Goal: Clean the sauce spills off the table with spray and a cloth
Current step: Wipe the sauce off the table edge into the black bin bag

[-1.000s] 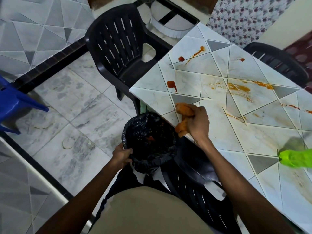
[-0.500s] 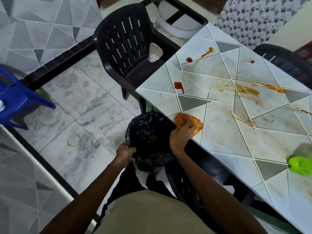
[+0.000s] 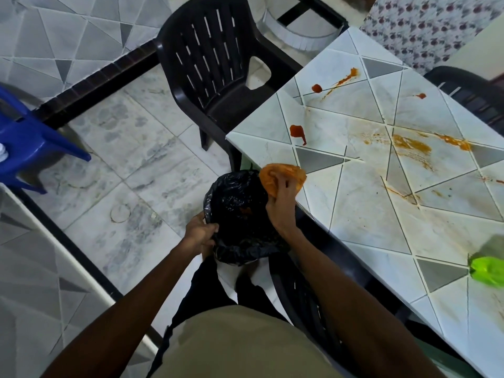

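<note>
My right hand point(image 3: 282, 204) grips an orange, sauce-soaked cloth point(image 3: 281, 176) at the near-left edge of the tiled table point(image 3: 362, 214), right over the mouth of a black bin bag point(image 3: 237, 214). My left hand point(image 3: 200, 233) holds the bag's near rim open. Red sauce blobs point(image 3: 297, 132) and orange smears point(image 3: 409, 144) lie across the far half of the table. A bright green object point(image 3: 488, 271) rests at the table's right edge, partly cut off by the frame; I cannot tell what it is.
A black plastic chair point(image 3: 215, 69) stands at the table's far-left end, another point(image 3: 474, 96) at the far right. A third black chair point(image 3: 308, 298) is under my arms by the table. A blue stool point(image 3: 30, 148) sits on the marble floor at left.
My right hand drew the orange cloth from the tabletop back to the table's edge over the black bag. The left hand kept hold of the bag's rim.
</note>
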The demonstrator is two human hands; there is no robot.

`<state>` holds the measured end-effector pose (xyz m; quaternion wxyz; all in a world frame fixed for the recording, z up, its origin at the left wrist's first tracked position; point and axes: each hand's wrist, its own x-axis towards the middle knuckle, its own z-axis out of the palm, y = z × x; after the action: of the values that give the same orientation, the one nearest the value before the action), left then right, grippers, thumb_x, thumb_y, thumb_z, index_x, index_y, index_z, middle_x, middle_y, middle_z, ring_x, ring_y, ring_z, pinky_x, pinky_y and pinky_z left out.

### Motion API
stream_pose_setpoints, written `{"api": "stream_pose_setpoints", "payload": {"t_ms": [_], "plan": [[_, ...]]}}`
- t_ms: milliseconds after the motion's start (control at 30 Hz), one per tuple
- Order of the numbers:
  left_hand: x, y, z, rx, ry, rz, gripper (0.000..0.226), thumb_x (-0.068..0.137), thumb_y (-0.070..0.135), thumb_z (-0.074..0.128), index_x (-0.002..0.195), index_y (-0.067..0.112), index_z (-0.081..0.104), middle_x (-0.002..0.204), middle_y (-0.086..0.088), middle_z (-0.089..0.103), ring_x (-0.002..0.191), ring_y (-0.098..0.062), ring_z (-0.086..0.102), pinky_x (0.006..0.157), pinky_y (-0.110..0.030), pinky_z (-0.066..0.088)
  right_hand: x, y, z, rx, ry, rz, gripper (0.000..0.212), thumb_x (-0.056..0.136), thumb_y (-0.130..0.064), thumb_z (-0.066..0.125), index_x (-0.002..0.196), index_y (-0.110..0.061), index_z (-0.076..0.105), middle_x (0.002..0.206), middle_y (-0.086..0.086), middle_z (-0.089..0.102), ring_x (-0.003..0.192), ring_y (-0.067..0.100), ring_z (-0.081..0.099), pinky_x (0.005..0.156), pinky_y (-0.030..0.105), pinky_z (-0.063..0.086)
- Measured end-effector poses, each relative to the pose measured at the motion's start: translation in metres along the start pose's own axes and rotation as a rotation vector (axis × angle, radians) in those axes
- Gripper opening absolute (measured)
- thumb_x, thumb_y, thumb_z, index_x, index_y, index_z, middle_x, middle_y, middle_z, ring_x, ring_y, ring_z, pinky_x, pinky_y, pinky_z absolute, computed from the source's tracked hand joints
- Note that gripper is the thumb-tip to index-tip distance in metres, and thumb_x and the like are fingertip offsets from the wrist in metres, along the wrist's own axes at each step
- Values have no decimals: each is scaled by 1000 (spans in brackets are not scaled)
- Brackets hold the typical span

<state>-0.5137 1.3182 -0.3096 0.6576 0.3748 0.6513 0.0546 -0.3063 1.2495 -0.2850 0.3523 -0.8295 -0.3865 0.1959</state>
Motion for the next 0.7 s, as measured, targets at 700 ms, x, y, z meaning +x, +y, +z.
{"api": "stream_pose_setpoints", "payload": {"t_ms": [700], "plan": [[14, 3, -24, 15, 26, 5, 62, 77, -9, 60, 134, 15, 57, 107, -9, 67, 84, -26, 67, 71, -48, 62, -17, 9, -73, -18, 165, 131, 51, 90, 3, 50, 138, -12, 53, 139, 14, 43, 118, 28, 53, 102, 28, 39]]}}
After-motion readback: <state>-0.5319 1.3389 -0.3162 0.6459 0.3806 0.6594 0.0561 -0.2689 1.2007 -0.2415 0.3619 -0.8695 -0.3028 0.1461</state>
